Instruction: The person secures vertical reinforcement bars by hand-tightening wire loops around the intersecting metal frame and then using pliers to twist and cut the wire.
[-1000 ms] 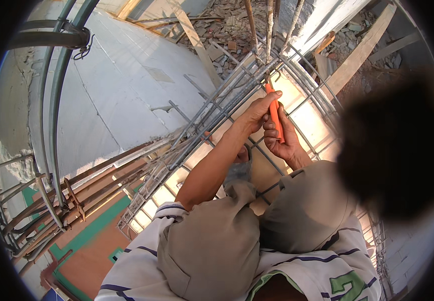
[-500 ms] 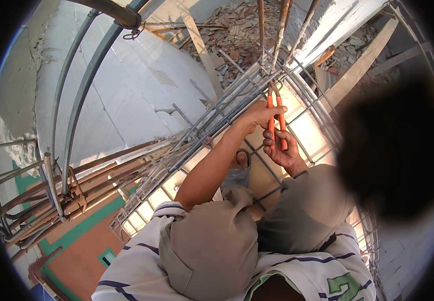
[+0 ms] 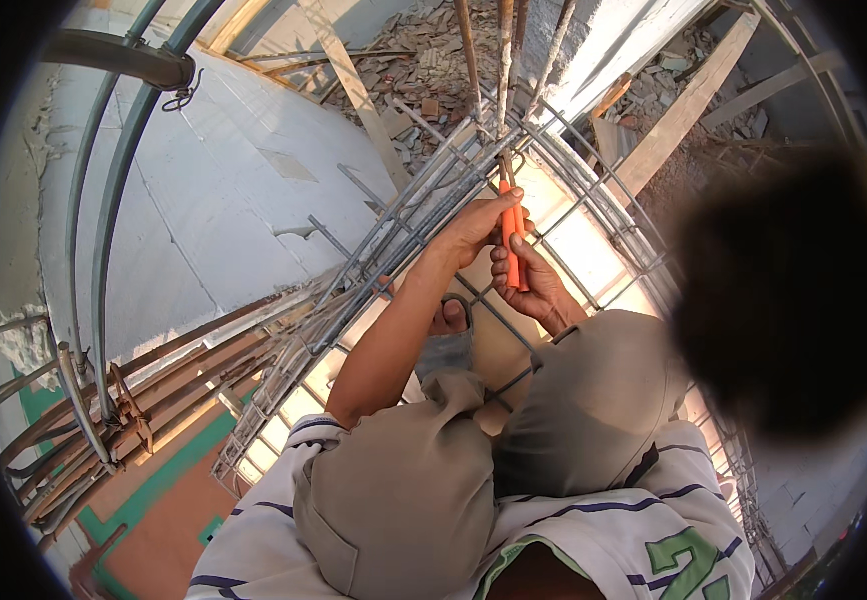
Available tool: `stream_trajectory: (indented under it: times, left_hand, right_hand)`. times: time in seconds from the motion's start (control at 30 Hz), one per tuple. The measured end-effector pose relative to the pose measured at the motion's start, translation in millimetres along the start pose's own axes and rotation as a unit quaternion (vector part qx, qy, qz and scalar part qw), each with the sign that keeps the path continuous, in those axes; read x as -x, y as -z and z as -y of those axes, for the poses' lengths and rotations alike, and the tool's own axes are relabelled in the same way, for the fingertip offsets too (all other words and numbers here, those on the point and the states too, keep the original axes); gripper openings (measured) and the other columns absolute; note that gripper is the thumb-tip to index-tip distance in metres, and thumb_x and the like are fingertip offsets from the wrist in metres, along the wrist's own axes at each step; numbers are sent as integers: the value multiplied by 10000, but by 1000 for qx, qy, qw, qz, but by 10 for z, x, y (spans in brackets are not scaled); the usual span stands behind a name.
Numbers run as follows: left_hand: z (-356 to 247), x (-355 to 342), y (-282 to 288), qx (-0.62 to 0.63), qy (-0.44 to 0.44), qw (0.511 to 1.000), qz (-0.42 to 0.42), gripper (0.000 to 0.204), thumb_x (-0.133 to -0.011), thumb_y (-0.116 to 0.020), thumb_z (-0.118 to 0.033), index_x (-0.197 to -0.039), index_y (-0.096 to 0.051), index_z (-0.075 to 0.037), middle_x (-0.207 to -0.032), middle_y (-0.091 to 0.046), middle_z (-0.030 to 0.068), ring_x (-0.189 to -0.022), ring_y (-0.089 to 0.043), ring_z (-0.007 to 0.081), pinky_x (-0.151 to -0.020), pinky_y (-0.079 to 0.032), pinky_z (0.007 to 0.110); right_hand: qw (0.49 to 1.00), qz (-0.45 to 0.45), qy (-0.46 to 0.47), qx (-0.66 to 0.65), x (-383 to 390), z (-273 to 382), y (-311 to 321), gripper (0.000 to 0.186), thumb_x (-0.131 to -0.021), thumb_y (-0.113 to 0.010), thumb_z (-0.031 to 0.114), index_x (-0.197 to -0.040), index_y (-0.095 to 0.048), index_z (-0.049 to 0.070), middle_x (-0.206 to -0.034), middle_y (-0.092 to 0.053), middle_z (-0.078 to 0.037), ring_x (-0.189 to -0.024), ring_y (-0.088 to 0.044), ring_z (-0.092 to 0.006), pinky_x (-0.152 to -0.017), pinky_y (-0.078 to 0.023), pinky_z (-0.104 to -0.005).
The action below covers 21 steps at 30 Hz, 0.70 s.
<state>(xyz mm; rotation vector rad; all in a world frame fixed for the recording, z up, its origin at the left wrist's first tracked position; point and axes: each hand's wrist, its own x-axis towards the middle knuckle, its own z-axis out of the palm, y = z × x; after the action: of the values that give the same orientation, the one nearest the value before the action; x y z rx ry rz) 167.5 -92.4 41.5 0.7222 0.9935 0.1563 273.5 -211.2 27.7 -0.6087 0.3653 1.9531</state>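
Observation:
Orange-handled pincers [image 3: 513, 240] stand upright in front of me, their metal jaws at the steel rebar cage [image 3: 413, 225] near the foot of some vertical bars. My left hand [image 3: 478, 225] is wrapped around the upper part of the handles, thumb lying across them. Lower down, my right hand [image 3: 536, 278] grips the handle ends, which are pressed close together. What the jaws bite on is too small to make out. Below the hands, cage bars cross over pale boards [image 3: 493, 320], and part of my foot [image 3: 448, 318] shows between them.
Vertical rusty rebars [image 3: 505, 60] rise just beyond the pincers. Curved bars [image 3: 103, 200] arch up at the left, above a bundle of long rods [image 3: 183, 375]. Rubble [image 3: 433, 60] and wooden planks [image 3: 688, 110] lie beyond. A dark blurred shape [image 3: 793, 300] blocks the right side.
The pincers' handles have come together from a spread position. My right hand has closed around both. The whole view has shifted, so the scene sits further left.

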Motion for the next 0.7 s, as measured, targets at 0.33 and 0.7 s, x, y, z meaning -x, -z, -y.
stream_trajectory:
  times: [0.33, 0.7]
  left_hand:
    - [18, -30, 137, 48, 13, 998, 41, 434, -1032, -430, -365, -1215, -581, -2, -1092, -699, 146, -825, -695, 182, -707, -602, 306]
    - [8, 17, 273, 22, 34, 999, 32, 448, -1026, -435, -376, -1189, -607, 4, -1090, -701, 136, -896, -694, 212, -749, -600, 361]
  right_hand:
    - [990, -7, 34, 135, 107, 19, -199, 352, -1048, -471, 271, -1317, -481, 45, -1208, -627, -138, -1109, -639, -260, -944, -533, -431]
    - [994, -12, 31, 108, 64, -42, -277, 365, -1046, -476, 273, -1358, -458, 85, -1293, -586, -162, -1198, -592, -310, -976, -500, -480]
